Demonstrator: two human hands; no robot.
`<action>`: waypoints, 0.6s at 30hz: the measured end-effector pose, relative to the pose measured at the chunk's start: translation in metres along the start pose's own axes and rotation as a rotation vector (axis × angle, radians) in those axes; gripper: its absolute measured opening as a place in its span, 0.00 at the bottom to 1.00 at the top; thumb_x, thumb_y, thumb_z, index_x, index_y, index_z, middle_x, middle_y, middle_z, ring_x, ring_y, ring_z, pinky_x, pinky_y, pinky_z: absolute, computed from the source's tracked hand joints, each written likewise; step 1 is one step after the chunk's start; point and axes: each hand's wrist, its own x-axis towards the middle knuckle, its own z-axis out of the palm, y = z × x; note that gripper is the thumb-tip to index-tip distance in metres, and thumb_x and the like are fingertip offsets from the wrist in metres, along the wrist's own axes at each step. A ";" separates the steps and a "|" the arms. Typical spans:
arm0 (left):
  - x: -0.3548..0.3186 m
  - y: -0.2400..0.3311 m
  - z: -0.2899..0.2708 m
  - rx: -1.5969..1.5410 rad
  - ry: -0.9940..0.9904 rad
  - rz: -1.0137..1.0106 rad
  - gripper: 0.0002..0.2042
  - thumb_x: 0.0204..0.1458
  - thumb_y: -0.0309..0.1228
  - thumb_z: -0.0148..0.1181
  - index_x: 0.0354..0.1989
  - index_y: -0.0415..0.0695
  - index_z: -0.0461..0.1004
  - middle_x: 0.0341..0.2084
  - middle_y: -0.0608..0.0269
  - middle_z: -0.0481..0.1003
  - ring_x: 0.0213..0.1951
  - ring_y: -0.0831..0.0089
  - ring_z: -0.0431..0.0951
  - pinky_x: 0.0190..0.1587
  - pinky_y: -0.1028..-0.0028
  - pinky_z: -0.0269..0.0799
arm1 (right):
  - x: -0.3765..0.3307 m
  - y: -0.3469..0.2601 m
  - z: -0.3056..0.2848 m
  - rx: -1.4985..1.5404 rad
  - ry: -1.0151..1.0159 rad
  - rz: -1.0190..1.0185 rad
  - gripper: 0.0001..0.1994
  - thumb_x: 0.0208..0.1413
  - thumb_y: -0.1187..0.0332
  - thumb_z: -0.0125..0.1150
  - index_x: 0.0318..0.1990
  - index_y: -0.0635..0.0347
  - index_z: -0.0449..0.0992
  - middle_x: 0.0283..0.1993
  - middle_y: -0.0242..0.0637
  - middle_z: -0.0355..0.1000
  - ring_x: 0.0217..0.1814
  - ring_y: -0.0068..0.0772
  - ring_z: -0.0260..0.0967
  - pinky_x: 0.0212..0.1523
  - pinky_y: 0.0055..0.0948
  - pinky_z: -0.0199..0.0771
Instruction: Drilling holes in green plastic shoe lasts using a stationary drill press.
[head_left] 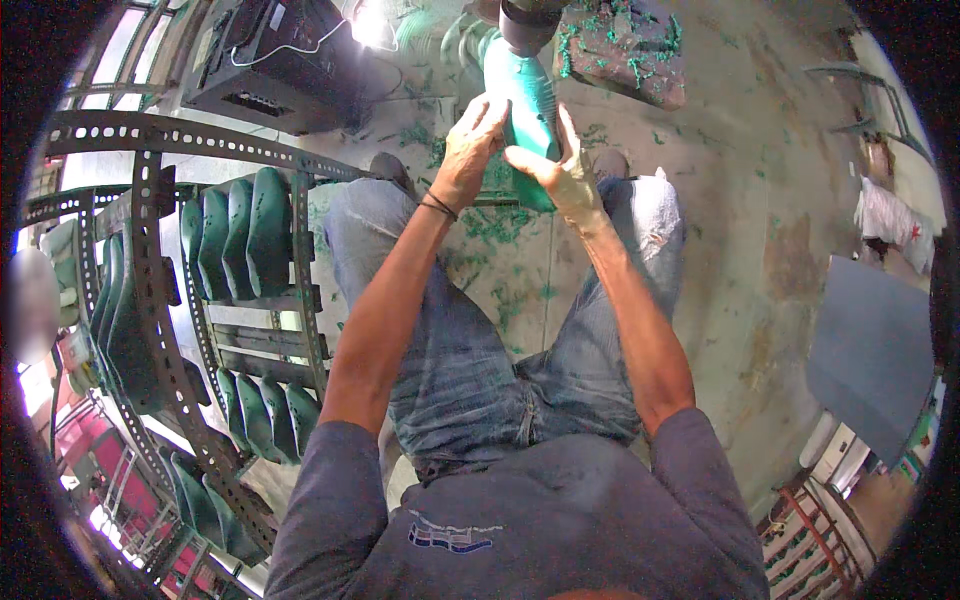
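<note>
A green shoe last (525,95) is held between my two hands above the gap between my knees. My left hand (472,148) presses along its left side, fingers pointing away from me. On the other side my right hand (562,172) grips it, with the thumb across the near end and the fingers along the right edge. The far end of the last meets a dark round machine part (530,26); whether they touch is hard to make out. Bright light falls on the last's upper surface.
Metal racks (165,130) on the left carry rows of green shoe lasts (268,235). A black cabinet (255,85) and a glowing lamp (372,22) stand far left. A block strewn with green shavings (635,60) lies beyond my right hand. Shavings litter the floor.
</note>
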 end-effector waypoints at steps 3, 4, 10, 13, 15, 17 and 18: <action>-0.003 -0.007 0.001 0.158 -0.040 0.302 0.20 0.59 0.33 0.57 0.59 0.42 0.68 0.53 0.57 0.71 0.52 0.71 0.73 0.51 0.73 0.71 | 0.006 -0.024 -0.004 0.445 -0.168 0.435 0.30 0.48 0.62 0.71 0.58 0.62 0.70 0.56 0.37 0.71 0.56 0.29 0.68 0.55 0.30 0.69; -0.004 -0.004 0.005 -0.266 -0.047 0.154 0.21 0.58 0.30 0.57 0.60 0.41 0.68 0.56 0.54 0.70 0.55 0.68 0.72 0.53 0.71 0.71 | 0.008 -0.022 -0.004 0.447 -0.166 0.432 0.30 0.48 0.62 0.71 0.58 0.62 0.70 0.56 0.37 0.71 0.56 0.29 0.68 0.55 0.30 0.69; 0.003 0.002 -0.016 0.591 -0.031 0.556 0.29 0.43 0.13 0.55 0.58 0.43 0.68 0.57 0.43 0.66 0.57 0.48 0.71 0.59 0.64 0.69 | 0.030 0.015 0.008 -0.048 -0.148 -0.146 0.22 0.50 0.68 0.69 0.53 0.62 0.74 0.50 0.34 0.75 0.52 0.26 0.70 0.56 0.27 0.68; 0.003 0.005 -0.017 0.528 -0.022 0.540 0.29 0.43 0.14 0.58 0.58 0.45 0.69 0.59 0.45 0.65 0.58 0.51 0.70 0.59 0.65 0.68 | 0.028 -0.012 0.012 0.364 -0.072 0.040 0.20 0.50 0.70 0.68 0.52 0.62 0.75 0.47 0.34 0.76 0.51 0.25 0.71 0.54 0.27 0.69; 0.004 0.004 -0.016 0.455 -0.025 0.502 0.29 0.43 0.15 0.62 0.58 0.47 0.70 0.62 0.47 0.63 0.60 0.53 0.69 0.60 0.65 0.68 | 0.027 -0.004 0.015 0.314 -0.070 0.000 0.19 0.50 0.70 0.68 0.51 0.62 0.76 0.46 0.34 0.76 0.50 0.24 0.71 0.53 0.26 0.69; 0.006 0.001 -0.017 0.407 -0.022 0.550 0.31 0.42 0.13 0.61 0.58 0.47 0.70 0.62 0.48 0.63 0.60 0.53 0.69 0.60 0.65 0.68 | 0.025 0.001 0.014 0.266 -0.070 -0.040 0.18 0.49 0.71 0.68 0.50 0.62 0.76 0.45 0.34 0.77 0.48 0.23 0.71 0.51 0.26 0.70; 0.005 0.003 -0.016 0.407 -0.022 0.548 0.31 0.42 0.13 0.61 0.58 0.47 0.70 0.62 0.48 0.63 0.60 0.53 0.69 0.60 0.65 0.68 | 0.024 -0.007 0.011 0.318 -0.091 -0.048 0.18 0.49 0.71 0.68 0.49 0.62 0.76 0.45 0.34 0.77 0.48 0.23 0.71 0.50 0.26 0.70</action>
